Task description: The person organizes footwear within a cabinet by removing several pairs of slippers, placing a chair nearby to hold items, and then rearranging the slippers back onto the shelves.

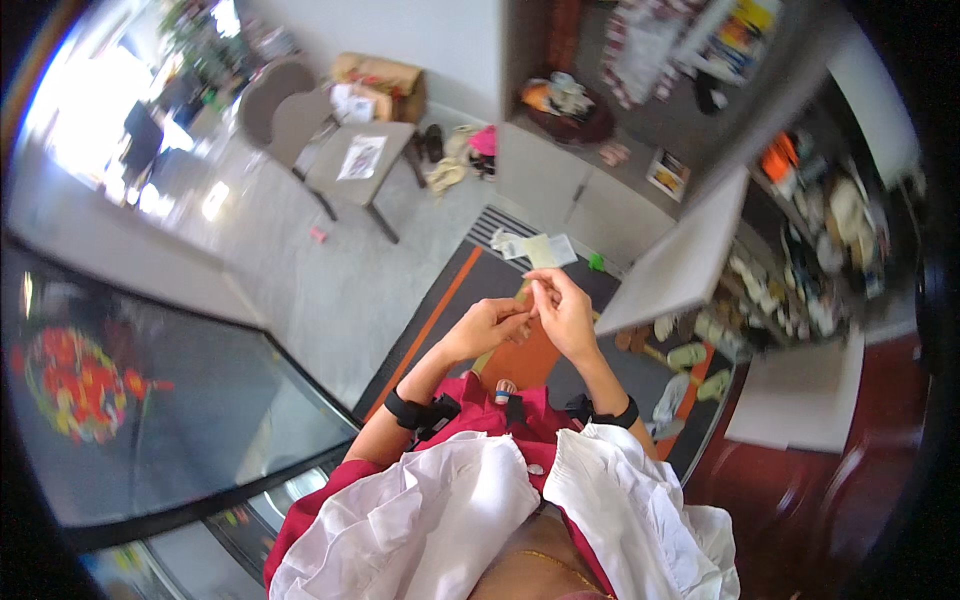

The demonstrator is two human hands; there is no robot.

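My left hand (487,328) and my right hand (561,311) meet in front of my body, above a dark mat (442,296) with orange stripes. Fingers and thumbs are bent together on both, the fingertips nearly touching. Whether something thin or small is pinched there is too small to tell. Just past the right fingertips, a pale yellow sheet or cloth (537,250) and a whitish piece (562,250) appear over the mat's far end. A black band (411,411) circles my left wrist, another black band (621,412) my right.
An open cabinet door (675,262) juts out at right, beside shelves of shoes (757,285). Pale slippers (686,355) lie on the mat. A chair (360,161) bearing a printed sheet stands ahead left. A glass door (187,397) with a red decoration is at left.
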